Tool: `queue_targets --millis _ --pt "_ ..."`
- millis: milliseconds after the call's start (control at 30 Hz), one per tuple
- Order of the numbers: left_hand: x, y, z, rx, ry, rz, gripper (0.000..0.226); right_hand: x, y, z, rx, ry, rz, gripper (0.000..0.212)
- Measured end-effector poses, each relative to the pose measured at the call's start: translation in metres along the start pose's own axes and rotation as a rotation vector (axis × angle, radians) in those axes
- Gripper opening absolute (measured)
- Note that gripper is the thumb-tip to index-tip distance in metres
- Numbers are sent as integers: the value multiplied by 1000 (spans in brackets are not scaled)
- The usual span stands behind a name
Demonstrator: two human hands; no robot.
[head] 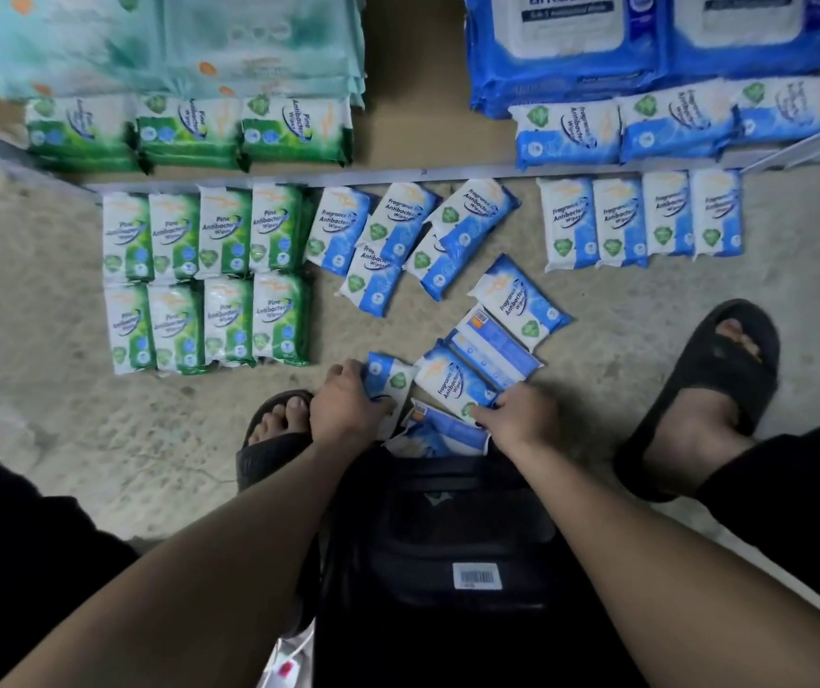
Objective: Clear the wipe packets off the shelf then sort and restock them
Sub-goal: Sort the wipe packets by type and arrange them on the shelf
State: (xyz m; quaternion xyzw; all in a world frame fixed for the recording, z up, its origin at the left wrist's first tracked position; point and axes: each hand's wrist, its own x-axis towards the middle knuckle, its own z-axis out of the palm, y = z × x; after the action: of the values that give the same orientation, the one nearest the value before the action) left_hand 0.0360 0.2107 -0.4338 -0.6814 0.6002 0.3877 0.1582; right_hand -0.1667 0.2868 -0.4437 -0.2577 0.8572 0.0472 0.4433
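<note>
Green pine wipe packets [207,278] lie in two tidy rows on the concrete floor. Blue fragrance-free packets [400,238] are scattered in a loose pile beside them, and a neat row of blue packets [641,221] sits farther right. My left hand [346,404] grips one blue packet [388,382] near my feet. My right hand [519,422] pinches the lower edge of another blue packet [450,382]. A further blue packet [443,434] lies face down between my hands. On the low shelf [413,136], green packets [189,131] stand at left and blue packets [671,124] at right.
Large teal wipe packs [174,42] and large blue packs [646,37] are stacked at the back of the shelf. My feet in black sandals [716,384] flank the work area. A black bag [457,528] hangs below my arms.
</note>
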Motion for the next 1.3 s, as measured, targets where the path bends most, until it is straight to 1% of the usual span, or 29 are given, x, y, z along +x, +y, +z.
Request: queue_targets --millis 67,133,233,267,300,367,433,500,600,700,900,1000,1100,1233,1267,1300 --pt "3 -3 0 -34 -14 -19 61 3 -7 1 23 14 51 35" --pt "5 -5 -1 -104 4 -35 57 4 -13 2 85 50 41 31" --pt "8 -10 -5 -200 44 -57 51 7 -21 -2 342 65 -40 17" --pt "9 -11 -8 -222 45 -72 50 7 -21 -4 402 46 -75 19" --pt "9 -12 -10 -237 42 -82 49 7 -20 -5 400 21 -118 22" --pt "13 -14 -13 -248 41 -94 48 7 -12 -6 262 4 -162 22" --pt "15 -14 -14 -249 47 -102 46 4 -2 -5 130 16 -153 21" --pt "15 -14 -13 -262 52 -111 45 1 3 -2 63 4 -136 18" --pt "14 -14 -12 -284 61 -132 44 0 1 2 97 -67 -100 18" --pt "13 -15 -12 -310 58 -131 41 -1 -2 3 151 -84 -65 19" --pt "13 -19 -15 -349 46 -112 38 -2 -2 -9 248 -105 -132 10" --pt "11 -17 -17 -441 10 -109 36 3 -2 -23 348 -101 -148 17" --pt "10 -13 -19 -507 -21 -104 34 13 -2 -40 484 -75 -112 18" --pt "9 -9 -22 -536 -20 -90 32 19 -9 -59 764 43 -55 20" --pt "9 -9 -22 -540 -21 -92 31 19 -10 -60 815 67 -38 20" --pt "9 -9 -21 -545 -21 -98 29 18 -10 -58 815 88 -20 20"
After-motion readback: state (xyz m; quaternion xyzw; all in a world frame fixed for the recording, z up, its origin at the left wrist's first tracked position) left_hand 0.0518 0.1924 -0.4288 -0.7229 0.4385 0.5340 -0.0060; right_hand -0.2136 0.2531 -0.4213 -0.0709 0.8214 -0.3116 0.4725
